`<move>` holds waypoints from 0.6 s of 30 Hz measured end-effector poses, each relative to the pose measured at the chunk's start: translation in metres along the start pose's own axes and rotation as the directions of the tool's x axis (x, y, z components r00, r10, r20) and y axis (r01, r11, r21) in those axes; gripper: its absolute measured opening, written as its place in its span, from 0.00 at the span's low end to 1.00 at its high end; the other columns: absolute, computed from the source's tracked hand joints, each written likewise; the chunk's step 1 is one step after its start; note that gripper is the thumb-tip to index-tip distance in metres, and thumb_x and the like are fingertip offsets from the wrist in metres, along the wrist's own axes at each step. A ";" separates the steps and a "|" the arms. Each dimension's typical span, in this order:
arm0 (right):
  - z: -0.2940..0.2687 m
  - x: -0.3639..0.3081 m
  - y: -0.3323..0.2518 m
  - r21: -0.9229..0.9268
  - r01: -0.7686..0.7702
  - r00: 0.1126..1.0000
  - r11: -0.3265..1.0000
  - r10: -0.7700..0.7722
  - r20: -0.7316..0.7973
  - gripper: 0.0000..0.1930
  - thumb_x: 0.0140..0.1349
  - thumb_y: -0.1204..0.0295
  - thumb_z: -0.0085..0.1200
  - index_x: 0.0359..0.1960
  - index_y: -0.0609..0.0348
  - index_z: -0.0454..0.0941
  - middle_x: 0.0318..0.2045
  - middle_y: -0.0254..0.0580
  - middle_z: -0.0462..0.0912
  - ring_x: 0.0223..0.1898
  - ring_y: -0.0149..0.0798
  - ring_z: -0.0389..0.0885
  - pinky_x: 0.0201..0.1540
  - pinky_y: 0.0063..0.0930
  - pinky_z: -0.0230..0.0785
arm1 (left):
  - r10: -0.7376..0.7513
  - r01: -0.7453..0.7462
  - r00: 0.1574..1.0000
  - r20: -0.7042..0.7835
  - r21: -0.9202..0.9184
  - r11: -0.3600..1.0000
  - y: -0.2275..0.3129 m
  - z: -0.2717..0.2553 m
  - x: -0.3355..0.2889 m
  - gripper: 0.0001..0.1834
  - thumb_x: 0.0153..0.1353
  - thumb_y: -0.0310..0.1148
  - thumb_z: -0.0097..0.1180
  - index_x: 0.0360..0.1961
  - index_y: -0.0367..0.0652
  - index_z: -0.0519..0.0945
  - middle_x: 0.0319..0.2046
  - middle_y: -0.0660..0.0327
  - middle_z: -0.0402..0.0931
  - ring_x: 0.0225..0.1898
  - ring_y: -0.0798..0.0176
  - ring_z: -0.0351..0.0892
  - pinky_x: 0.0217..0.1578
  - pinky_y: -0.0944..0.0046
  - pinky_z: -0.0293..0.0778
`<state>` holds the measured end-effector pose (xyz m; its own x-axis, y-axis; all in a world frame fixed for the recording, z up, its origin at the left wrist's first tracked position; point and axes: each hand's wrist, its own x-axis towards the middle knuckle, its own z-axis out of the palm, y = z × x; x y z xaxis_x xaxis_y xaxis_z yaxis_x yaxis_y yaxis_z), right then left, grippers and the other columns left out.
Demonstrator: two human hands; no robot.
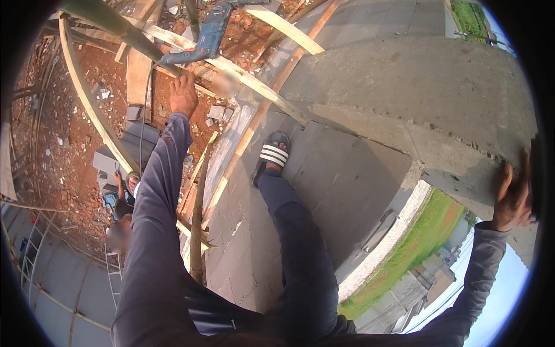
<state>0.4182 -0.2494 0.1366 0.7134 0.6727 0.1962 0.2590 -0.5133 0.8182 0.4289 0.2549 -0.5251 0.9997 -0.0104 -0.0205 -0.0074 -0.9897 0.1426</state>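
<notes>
My left hand (184, 97) lies with its fingers stretched out at a wooden beam in the upper left, just below a blue power drill (203, 40). The drill rests across the timber and a bamboo pole (124, 32), its black cord (143, 133) hanging down. My right hand (513, 194) is at the far right against the edge of a rough concrete beam (439, 92), fingers apart. A dark shape at the rim of the picture partly hides that hand. No tool shows in either hand.
One sandalled foot (273, 155) stands on the grey surface; another foot is on a curved timber strip (87, 92). Far below at left are brick rubble (81, 173), grey blocks (139, 139), a person (121, 208) and a ladder (114, 277). Grass (399, 248) lies beyond the white wall.
</notes>
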 end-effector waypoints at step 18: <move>-0.057 -0.231 -0.300 0.725 -0.495 0.867 0.479 0.326 0.376 0.36 0.68 0.46 0.52 0.68 0.60 0.64 0.67 0.65 0.58 0.67 0.65 0.59 0.64 0.59 0.59 | -0.709 0.672 0.703 -0.056 -0.276 0.687 0.008 -0.295 -0.443 0.18 0.57 0.42 0.58 0.45 0.43 0.81 0.44 0.51 0.79 0.50 0.46 0.77 0.54 0.41 0.68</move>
<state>0.1389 -0.2199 -0.1235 0.9481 0.2154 0.2338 0.2433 -0.9651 -0.0972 -0.0080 0.2934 -0.2230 0.7088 0.7028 -0.0606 0.6728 -0.6478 0.3573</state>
